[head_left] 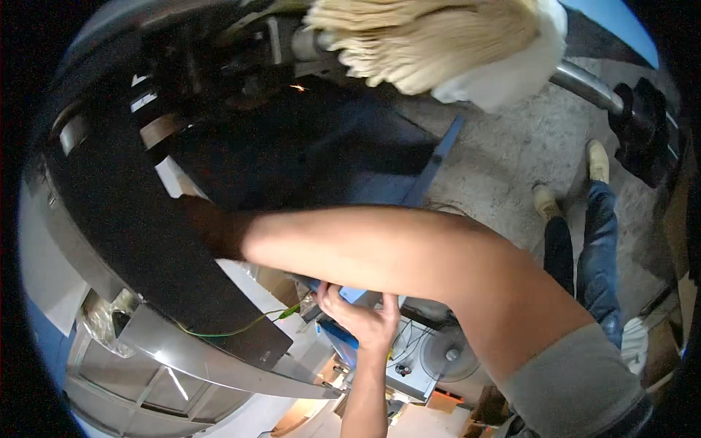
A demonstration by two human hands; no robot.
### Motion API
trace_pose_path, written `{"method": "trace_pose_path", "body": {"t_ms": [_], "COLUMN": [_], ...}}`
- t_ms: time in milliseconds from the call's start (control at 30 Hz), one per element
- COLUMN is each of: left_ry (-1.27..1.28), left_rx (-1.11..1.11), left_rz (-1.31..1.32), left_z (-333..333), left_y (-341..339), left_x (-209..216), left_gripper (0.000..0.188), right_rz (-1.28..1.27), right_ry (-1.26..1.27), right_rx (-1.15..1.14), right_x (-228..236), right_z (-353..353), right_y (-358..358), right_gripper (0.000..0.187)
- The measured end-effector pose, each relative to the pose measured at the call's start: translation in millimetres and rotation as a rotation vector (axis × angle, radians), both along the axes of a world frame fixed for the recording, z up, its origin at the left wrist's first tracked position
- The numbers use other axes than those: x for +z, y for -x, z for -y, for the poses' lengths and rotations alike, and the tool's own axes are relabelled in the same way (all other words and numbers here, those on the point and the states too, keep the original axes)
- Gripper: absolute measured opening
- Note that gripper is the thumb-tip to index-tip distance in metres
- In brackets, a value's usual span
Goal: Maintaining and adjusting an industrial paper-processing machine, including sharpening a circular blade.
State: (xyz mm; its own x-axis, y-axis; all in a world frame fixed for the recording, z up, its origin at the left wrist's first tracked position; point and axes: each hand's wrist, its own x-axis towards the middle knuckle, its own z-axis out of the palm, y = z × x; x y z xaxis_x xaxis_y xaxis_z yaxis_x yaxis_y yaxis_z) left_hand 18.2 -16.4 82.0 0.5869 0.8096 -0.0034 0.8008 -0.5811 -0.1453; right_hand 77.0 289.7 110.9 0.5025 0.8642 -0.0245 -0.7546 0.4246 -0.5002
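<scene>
My right arm (365, 244) reaches from the lower right across the middle into a dark, open metal housing (292, 160). My right hand (208, 226) is in deep shadow beside a black panel (161, 241), and its fingers cannot be made out. Below that forearm, my left hand (358, 317) comes up from the lower edge with bent fingers and the thumb apart. Its fingers lie against a blue edge (352, 295), partly hidden behind my right forearm; what they grip is unclear. A yellow-green wire (226, 333) with a green sleeve (289, 312) runs left of this hand.
A thick, layered cream cloth bundle (445, 36) sits on a metal shaft (588, 86) at the top. A small orange glow (298, 87) shows inside the housing. Legs in jeans (602, 241) stand on concrete (504, 153) at right. A round grey disc (449, 354) lies below.
</scene>
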Motion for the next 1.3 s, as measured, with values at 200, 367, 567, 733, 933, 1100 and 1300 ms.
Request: {"method": "trace_pose_path", "body": {"t_ms": [200, 367, 567, 733, 933, 1100, 1300], "left_ry": [0.001, -0.003, -0.02, -0.009, -0.036, -0.014, -0.042], "left_rx": [0.046, 0.012, 0.022, -0.003, 0.013, -0.004, 0.077], "left_rz": [-0.031, 0.027, 0.026, 0.02, 0.038, 0.047, 0.024], "left_z": [2, 0, -6, -2, 0, 2, 3], "left_y": [3, -3, 8, -3, -2, -3, -2], "left_x": [5, 4, 13, 1, -1, -7, 4], "left_gripper": [0.094, 0.083, 0.082, 0.079, 0.078, 0.079, 0.08], "right_rz": [0.579, 0.813, 0.596, 0.731, 0.853, -0.046, 0.021], "right_ry": [0.248, 0.24, 0.519, 0.001, 0.243, 0.44, 0.382], "right_rx": [0.052, -0.095, -0.188, 0.169, 0.454, 0.453, 0.167], "right_x": [-51, -43, 15, -56, -133, -154, -113], "right_z": [4, -17, 43, 58, 82, 77, 78], "right_y": [-51, -71, -42, -47, -95, -113, -112], "right_gripper": [0.031, 0.028, 0.031, 0.037, 0.031, 0.019, 0.027]}}
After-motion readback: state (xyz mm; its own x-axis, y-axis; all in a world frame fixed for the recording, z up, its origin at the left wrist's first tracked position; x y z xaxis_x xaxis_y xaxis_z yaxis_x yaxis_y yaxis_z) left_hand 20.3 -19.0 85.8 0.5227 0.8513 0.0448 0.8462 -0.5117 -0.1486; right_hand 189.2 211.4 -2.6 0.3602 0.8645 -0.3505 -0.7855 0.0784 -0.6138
